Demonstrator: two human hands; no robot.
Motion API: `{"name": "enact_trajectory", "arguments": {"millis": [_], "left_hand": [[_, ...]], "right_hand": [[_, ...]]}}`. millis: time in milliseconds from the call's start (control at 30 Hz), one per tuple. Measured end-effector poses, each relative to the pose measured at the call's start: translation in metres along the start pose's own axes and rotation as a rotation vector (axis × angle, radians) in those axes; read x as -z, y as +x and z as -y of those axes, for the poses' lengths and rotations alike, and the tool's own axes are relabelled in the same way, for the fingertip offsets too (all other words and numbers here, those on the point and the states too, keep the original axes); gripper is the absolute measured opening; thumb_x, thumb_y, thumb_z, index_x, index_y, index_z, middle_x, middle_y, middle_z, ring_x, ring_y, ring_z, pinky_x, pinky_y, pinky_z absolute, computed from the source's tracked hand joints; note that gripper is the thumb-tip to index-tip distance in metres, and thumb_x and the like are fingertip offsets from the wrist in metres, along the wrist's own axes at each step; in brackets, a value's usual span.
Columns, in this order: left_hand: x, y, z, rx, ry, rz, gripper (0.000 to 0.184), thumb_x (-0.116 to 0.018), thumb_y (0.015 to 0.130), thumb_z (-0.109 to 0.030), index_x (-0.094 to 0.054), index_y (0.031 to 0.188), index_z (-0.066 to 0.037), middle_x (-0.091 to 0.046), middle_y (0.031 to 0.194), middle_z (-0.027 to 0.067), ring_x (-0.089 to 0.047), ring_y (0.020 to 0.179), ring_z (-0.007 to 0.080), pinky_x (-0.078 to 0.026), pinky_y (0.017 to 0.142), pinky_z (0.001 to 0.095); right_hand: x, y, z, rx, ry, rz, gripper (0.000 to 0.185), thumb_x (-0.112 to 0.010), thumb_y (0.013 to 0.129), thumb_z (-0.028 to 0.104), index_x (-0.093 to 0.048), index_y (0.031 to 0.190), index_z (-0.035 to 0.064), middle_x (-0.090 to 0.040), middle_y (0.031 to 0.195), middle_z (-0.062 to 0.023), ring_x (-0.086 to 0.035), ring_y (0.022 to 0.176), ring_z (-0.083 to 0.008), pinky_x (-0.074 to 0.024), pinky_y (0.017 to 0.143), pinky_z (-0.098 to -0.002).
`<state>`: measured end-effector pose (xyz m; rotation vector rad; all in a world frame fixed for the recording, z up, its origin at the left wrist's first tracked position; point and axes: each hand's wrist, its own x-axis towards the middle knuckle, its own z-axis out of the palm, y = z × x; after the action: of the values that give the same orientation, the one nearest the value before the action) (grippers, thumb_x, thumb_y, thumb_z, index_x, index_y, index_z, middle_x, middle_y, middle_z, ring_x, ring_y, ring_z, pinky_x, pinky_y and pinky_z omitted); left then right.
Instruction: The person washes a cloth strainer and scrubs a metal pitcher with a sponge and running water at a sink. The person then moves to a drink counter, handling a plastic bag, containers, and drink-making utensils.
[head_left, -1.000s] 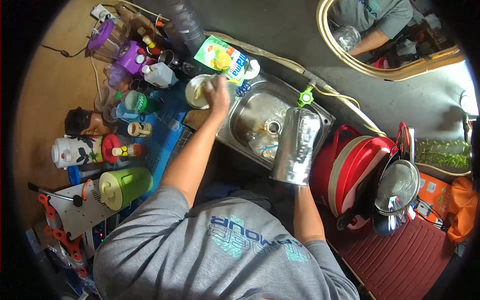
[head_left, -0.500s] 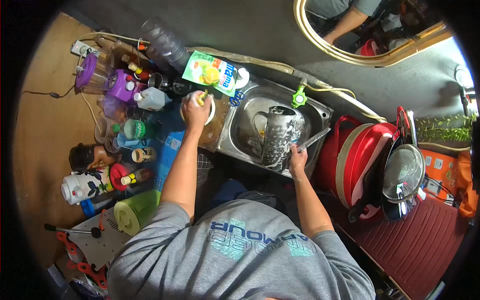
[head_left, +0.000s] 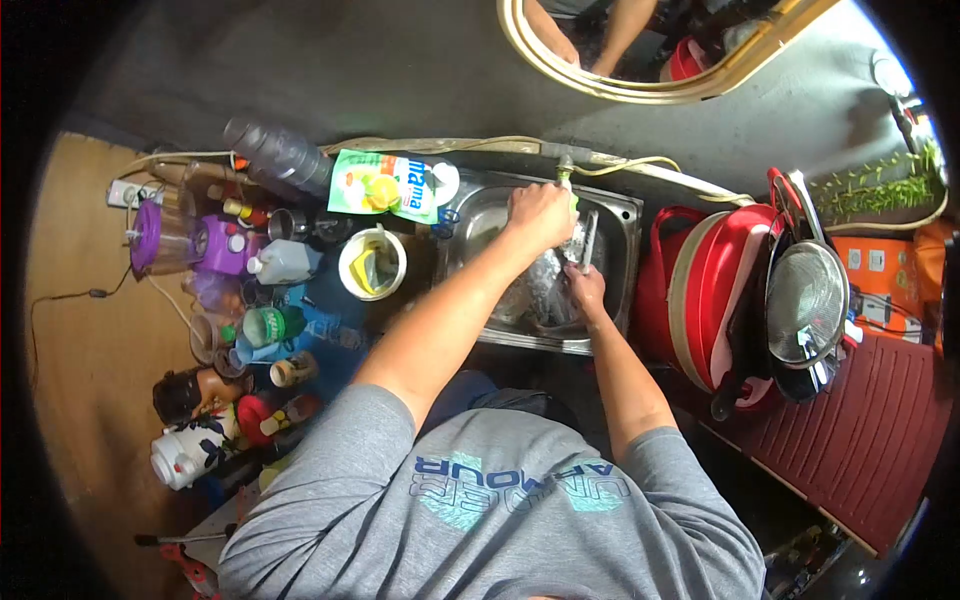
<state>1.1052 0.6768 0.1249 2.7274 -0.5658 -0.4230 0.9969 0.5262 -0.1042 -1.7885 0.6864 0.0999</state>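
My left hand (head_left: 543,214) is closed over the green tap (head_left: 572,198) at the back of the steel sink (head_left: 462,215); most of the tap is hidden by it. In my right hand (head_left: 587,288) is a narrow, flat grey piece (head_left: 590,238), held upright below the tap; its exact kind is unclear. A soapy, see-through pitcher (head_left: 545,285) lies in the basin beside my right hand, partly covered by my left forearm. Left of the sink, a yellow sponge (head_left: 362,270) rests inside a round white tub (head_left: 398,262).
A green and white refill pouch (head_left: 380,185) stands behind the tub. Bottles, cups and a purple blender (head_left: 222,243) crowd the left side. Red basins (head_left: 690,290) and a mesh strainer (head_left: 808,300) lean right of the sink, near a ridged dark red board (head_left: 850,430).
My left hand has left the sponge in the tub and moved right onto the tap. My right hand has brought the grey piece upright under the tap. The view has shifted.
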Motion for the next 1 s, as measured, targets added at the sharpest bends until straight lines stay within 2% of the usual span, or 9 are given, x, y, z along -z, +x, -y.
{"name": "enact_trajectory", "arguments": {"millis": [100, 333, 400, 467, 500, 667, 800, 900, 1000], "left_hand": [[0.000, 0.014, -0.008, 0.026, 0.011, -0.040, 0.041, -0.066, 0.077, -0.037, -0.073, 0.093, 0.000, -0.071, 0.087, 0.0214, -0.069, 0.086, 0.0390, -0.054, 0.081, 0.0485], [-0.009, 0.021, -0.002, 0.257, -0.199, -0.060, 0.052, -0.065, 0.077, -0.049, -0.073, 0.091, 0.000, -0.070, 0.092, 0.0236, -0.068, 0.095, 0.0383, -0.051, 0.087, 0.0482], [-0.023, 0.027, 0.009, 0.228, -0.194, -0.035, 0.054, -0.066, 0.078, -0.052, -0.073, 0.087, 0.001, -0.071, 0.079, 0.0199, -0.071, 0.078, 0.0323, -0.056, 0.074, 0.0436], [-0.044, 0.037, 0.027, 0.177, -0.453, 0.031, 0.050, -0.067, 0.081, -0.051, -0.073, 0.079, -0.001, -0.067, 0.062, 0.0139, -0.067, 0.055, 0.0228, -0.055, 0.055, 0.0353], [-0.040, 0.031, 0.027, 0.149, -0.582, 0.036, 0.051, -0.067, 0.083, -0.051, -0.071, 0.070, -0.002, -0.062, 0.052, 0.0085, -0.059, 0.041, 0.0140, -0.049, 0.043, 0.0279], [-0.046, 0.021, 0.041, 0.275, -1.040, 0.141, 0.062, -0.060, 0.086, -0.060, -0.069, 0.079, 0.001, -0.066, 0.062, 0.0102, -0.060, 0.048, 0.0130, -0.049, 0.046, 0.0275], [-0.051, 0.016, 0.041, 0.306, -1.233, 0.153, 0.070, -0.054, 0.088, -0.064, -0.066, 0.099, 0.004, -0.067, 0.073, 0.0124, -0.061, 0.054, 0.0137, -0.050, 0.049, 0.0260], [-0.053, 0.014, 0.041, 0.340, -1.313, 0.186, 0.065, -0.048, 0.092, -0.062, -0.064, 0.104, 0.000, -0.068, 0.081, 0.0141, -0.061, 0.058, 0.0146, -0.051, 0.053, 0.0278], [-0.066, 0.019, 0.058, 0.388, -1.581, 0.086, 0.045, -0.045, 0.100, -0.042, -0.062, 0.106, 0.000, -0.068, 0.086, 0.0152, -0.066, 0.073, 0.0212, -0.054, 0.066, 0.0339]], "right_hand": [[0.002, 0.027, 0.003, 0.042, -0.171, -0.056, 0.024, -0.071, 0.077, 0.024, -0.071, 0.091, 0.0041, -0.068, 0.074, -0.0057, -0.061, 0.067, -0.0150, -0.0471, 0.064, -0.0313], [0.011, 0.026, 0.016, 0.282, -0.166, -0.193, 0.025, -0.070, 0.073, 0.018, -0.068, 0.093, 0.0025, -0.067, 0.091, -0.0135, -0.065, 0.085, -0.0316, -0.0503, 0.077, -0.0386], [0.015, 0.025, 0.016, 0.568, -0.164, -0.111, 0.024, -0.070, 0.072, 0.012, -0.068, 0.093, 0.0024, -0.069, 0.094, -0.0132, -0.065, 0.092, -0.0300, -0.0509, 0.081, -0.0372], [0.010, 0.029, 0.008, 0.480, -0.138, -0.108, 0.025, -0.070, 0.069, 0.008, -0.069, 0.093, 0.0024, -0.067, 0.101, -0.0140, -0.064, 0.098, -0.0291, -0.0502, 0.085, -0.0362], [0.010, 0.033, 0.010, 0.607, -0.199, -0.081, 0.024, -0.070, 0.068, 0.009, -0.070, 0.092, 0.0039, -0.067, 0.103, -0.0137, -0.064, 0.097, -0.0301, -0.0501, 0.085, -0.0375], [0.017, 0.038, -0.002, 0.700, -0.340, 0.189, 0.027, -0.073, 0.064, 0.006, -0.070, 0.090, 0.0044, -0.065, 0.110, -0.0142, -0.061, 0.103, -0.0347, -0.0486, 0.090, -0.0403], [0.002, 0.037, -0.003, 0.645, -0.358, 0.104, 0.026, -0.074, 0.064, 0.007, -0.067, 0.089, 0.0030, -0.064, 0.110, -0.0145, -0.060, 0.104, -0.0358, -0.0483, 0.089, -0.0418], [-0.019, 0.035, 0.029, 0.603, -0.341, 0.032, 0.022, -0.073, 0.069, 0.015, -0.068, 0.087, 0.0040, -0.067, 0.096, -0.0175, -0.063, 0.091, -0.0395, -0.0506, 0.081, -0.0444], [-0.024, 0.026, 0.062, 0.430, -0.385, 0.007, 0.028, -0.070, 0.073, 0.026, -0.072, 0.088, 0.0028, -0.068, 0.083, -0.0228, -0.066, 0.081, -0.0421, -0.0518, 0.075, -0.0478]]}}
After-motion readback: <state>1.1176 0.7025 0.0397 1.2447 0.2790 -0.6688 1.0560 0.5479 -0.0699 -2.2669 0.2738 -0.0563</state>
